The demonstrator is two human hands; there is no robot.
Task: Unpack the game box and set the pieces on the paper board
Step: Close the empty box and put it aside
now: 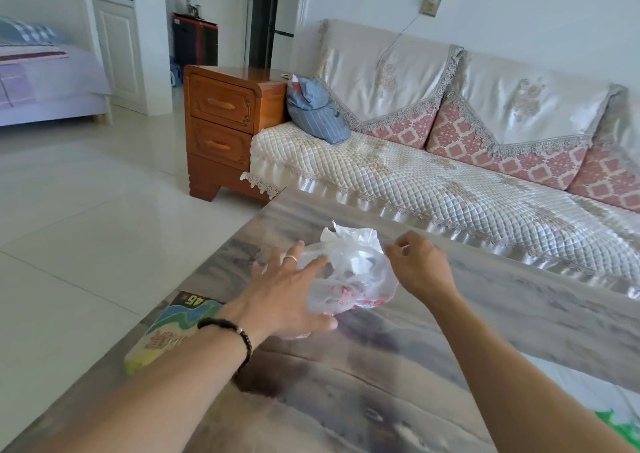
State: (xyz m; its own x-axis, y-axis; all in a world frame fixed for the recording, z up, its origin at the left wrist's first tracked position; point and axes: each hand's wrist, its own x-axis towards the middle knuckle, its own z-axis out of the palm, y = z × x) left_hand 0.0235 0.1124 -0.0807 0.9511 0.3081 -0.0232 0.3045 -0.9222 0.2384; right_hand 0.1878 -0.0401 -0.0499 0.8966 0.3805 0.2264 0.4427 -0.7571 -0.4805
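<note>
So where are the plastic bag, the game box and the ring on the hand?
plastic bag (360, 272): head view, on its crumpled white middle.
game box (173, 328): head view, on its colourful printed lid.
ring (290, 259): head view, on the band round a left-hand finger.

crumpled plastic bag on table, game box flat

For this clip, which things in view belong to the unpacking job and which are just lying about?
Part of the job:
- game box, at the table's left edge
- plastic bag, left hand spread on it, right hand pinching at its edge
- paper board, only a corner showing
- table

Lying about:
- striped bag on the sofa
- wooden drawer cabinet
- bed
</note>
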